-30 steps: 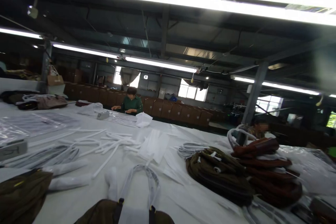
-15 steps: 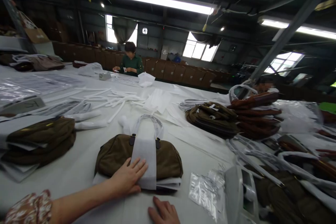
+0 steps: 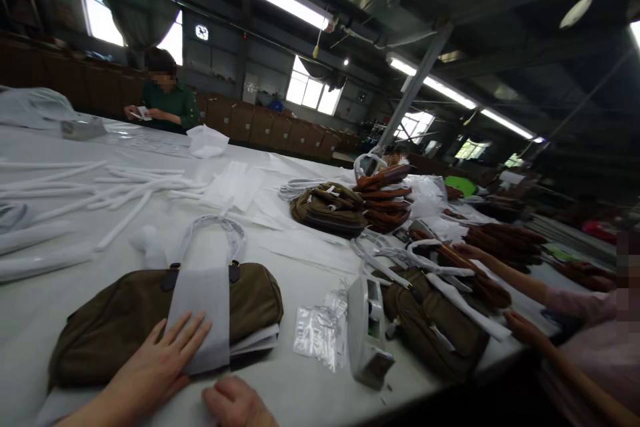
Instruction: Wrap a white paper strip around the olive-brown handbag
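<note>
A brown-green handbag [image 3: 113, 320] lies on the white table in front of me, its handles [image 3: 235, 233] wrapped in clear plastic. A white paper strip [image 3: 210, 300] runs over its middle, between the handle tabs, and down its front. My left hand [image 3: 170, 353] rests flat on the bag and this strip, fingers stretched out. Just right of it, by the bag's lower front edge, my right hand [image 3: 237, 403] has its fingers curled in and appears to hold nothing; its lower part is cut off by the frame. White paper sheets [image 3: 255, 340] stick out from under the bag's right end.
Right of the bag lie small clear plastic packets [image 3: 320, 337] and a grey-white tape dispenser [image 3: 367, 333]. Beyond are another brown-green bag [image 3: 435, 327], stacked bags [image 3: 330, 207] and white wrapped strips [image 3: 135, 187]. A co-worker's arms [image 3: 535, 300] reach in at right; another person [image 3: 167, 100] sits across.
The view has swung to the right, bringing the co-worker at the right into sight. My left hand stays on the bag; my right hand's fingers have curled in.
</note>
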The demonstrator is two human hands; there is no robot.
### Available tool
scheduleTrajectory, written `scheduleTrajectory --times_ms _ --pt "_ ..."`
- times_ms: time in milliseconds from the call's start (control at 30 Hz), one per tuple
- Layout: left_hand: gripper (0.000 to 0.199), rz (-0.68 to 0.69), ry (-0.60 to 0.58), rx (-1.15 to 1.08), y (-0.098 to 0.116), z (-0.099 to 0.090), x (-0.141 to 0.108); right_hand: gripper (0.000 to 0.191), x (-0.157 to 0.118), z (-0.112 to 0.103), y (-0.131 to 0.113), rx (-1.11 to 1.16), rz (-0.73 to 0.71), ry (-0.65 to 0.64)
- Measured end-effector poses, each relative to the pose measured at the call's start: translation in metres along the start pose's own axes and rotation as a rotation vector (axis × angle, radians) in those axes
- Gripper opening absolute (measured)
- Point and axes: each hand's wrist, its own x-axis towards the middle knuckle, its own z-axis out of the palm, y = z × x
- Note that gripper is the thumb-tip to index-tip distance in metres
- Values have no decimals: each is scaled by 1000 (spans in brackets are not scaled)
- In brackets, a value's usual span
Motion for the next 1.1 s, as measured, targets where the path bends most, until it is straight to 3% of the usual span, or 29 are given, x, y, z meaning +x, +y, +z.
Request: scheduleTrajectory --times_ms 133,233,333,400,600,733,833,967,1033,1100 --pt "77 -1 -63 -11 -1 -32 1 16 24 -24 -5 194 -40 77" --pt "80 26 -114 -47 -7 -51 4 22 34 -29 -15 298 -94 174" --pt "84 33 -135 -32 -9 -54 3 39 29 -25 -23 277 -240 341" --pt "82 29 -117 -16 -7 -49 -1 44 28 -27 -21 249 -273 384" --pt "70 44 -29 -1 -7 -36 -4 21 72 -54 14 247 -249 274" --pt "58 100 108 59 -13 -28 -5 17 91 -46 29 425 -126 127" --pt "51 148 255 57 -16 -29 -16 20 92 -35 31 458 5 114" --pt "62 162 232 -197 -12 -45 -43 26 93 -31 31 510 91 107" --pt "73 92 204 -334 -7 -51 -50 27 95 -31 31 528 121 110" --pt "75 -33 263 -424 -2 -51 -49 28 97 -31 31 538 143 116"
